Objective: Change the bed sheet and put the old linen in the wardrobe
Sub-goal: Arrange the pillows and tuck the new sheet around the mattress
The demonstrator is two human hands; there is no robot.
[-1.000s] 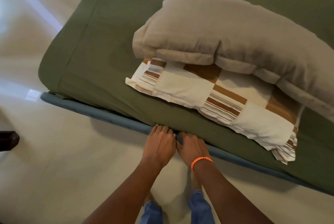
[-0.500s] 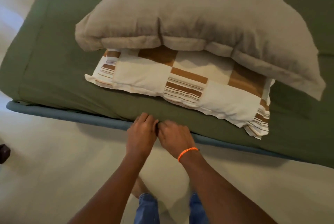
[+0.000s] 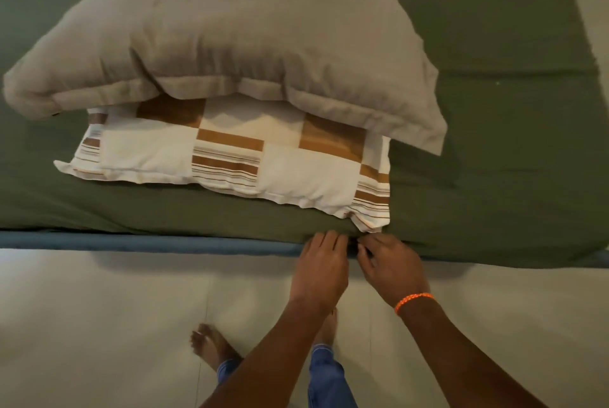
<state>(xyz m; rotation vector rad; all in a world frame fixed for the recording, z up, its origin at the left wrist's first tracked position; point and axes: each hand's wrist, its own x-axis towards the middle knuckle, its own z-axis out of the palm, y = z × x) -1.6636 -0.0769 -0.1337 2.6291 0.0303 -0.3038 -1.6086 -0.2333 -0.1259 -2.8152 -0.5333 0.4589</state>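
A: Obs., left to right: grey pillow [image 3: 230, 42] stacked on striped pillow [image 3: 230, 157], both on green sheet [image 3: 494, 160]. Left hand [image 3: 321, 262] and right hand [image 3: 392, 266] side by side at the bed's near edge, fingers curled onto the sheet hem.

B: Advice: work the hem along the blue frame [image 3: 148, 241] evenly; pillows likely need lifting off.

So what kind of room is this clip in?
Most likely a bedroom: a bed with a green sheet, two stacked pillows, and a pale tiled floor.
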